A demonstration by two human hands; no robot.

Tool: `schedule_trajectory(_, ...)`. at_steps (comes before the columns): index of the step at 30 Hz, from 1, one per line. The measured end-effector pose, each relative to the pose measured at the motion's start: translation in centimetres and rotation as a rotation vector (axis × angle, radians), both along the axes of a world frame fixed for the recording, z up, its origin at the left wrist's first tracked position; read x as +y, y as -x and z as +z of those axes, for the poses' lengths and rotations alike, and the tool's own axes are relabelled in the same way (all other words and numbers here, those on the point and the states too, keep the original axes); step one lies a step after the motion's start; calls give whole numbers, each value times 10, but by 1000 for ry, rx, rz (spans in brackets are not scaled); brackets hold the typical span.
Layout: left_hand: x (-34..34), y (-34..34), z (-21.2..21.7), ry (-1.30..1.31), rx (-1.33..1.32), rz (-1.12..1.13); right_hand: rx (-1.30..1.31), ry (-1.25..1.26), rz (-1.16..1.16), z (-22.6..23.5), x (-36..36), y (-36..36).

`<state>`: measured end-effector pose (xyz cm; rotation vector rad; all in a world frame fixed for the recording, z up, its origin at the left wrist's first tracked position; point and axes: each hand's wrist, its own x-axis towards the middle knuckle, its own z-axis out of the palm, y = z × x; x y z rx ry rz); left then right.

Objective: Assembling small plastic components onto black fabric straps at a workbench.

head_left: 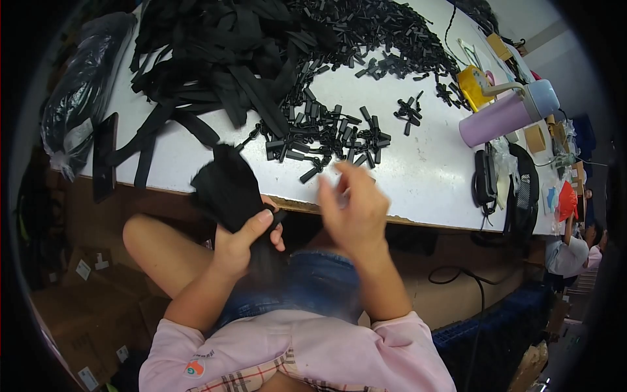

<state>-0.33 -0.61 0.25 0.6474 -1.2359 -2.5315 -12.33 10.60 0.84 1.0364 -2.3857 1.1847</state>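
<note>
My left hand (245, 238) is closed round a bundle of black fabric strips (228, 186), its thumb pressed on the near end. The bundle fans out above the hand, partly over the table's front edge. My right hand (359, 209) is raised near that edge, to the right of the bundle, its thumb and forefinger bent toward each other. Motion smears its fingers, so whether they hold anything cannot be made out. Just beyond it lies a loose group of small black pieces with flat tabs, which look like zipper pulls (333, 134).
A large heap of black strips (215, 52) covers the table's (418, 170) far left, beside a bigger heap of pulls (385, 32). A dark phone (104, 157) and a plastic-wrapped bundle (81, 91) lie left. At right stand a purple bottle (493, 121) and a black pouch (483, 176).
</note>
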Motion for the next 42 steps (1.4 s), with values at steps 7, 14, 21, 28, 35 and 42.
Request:
schedule_trajectory(7, -4, 3, 0, 23, -13, -21, 106, -393, -73, 4, 2, 28)
schedule_trajectory(14, -5, 3, 1, 208, -65, -16, -265, -21, 4, 8, 18, 39)
schedule_trajectory(21, 13, 6, -7, 368, -105, 141, -587, 495, 103, -4, 27, 34)
schedule_trajectory(28, 23, 13, 2, 378, 66, 79, -563, 525, 453, 10, 19, -20)
schedule_trajectory(35, 10, 4, -10, 530, 68, 28, -298, 492, 476, 9, 16, -16)
schedule_trajectory(42, 7, 2, -13, 579, 57, 7, -184, 432, 524, 5, 17, -11)
